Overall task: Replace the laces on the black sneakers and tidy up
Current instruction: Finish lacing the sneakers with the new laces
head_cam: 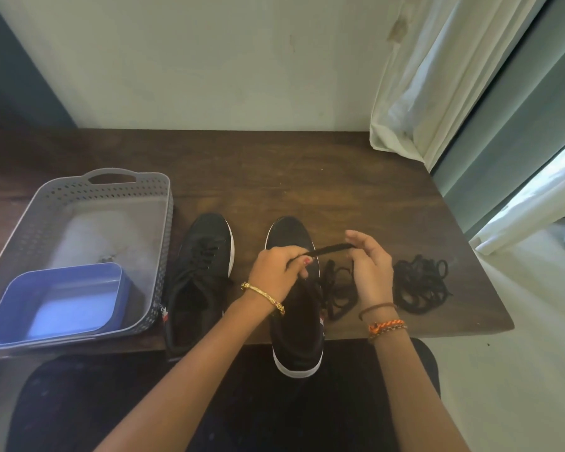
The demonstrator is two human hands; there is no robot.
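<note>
Two black sneakers with white soles stand side by side on the dark wooden table (307, 177). The left sneaker (203, 272) still has its laces in. The right sneaker (296, 324) hangs its heel over the front edge. Above it, my left hand (279, 272) and my right hand (371, 269) each pinch one end of a flat black lace (331, 248) stretched between them. More of that lace lies looped (340, 288) beside the shoe, under my right hand. A separate bundle of black laces (421, 282) lies further right.
A grey perforated basket (79, 197) sits at the table's left, holding a blue plastic tub (59, 305) and a white cloth (101, 233). A white curtain (437, 76) hangs over the back right corner. The table's right edge slants near the lace bundle.
</note>
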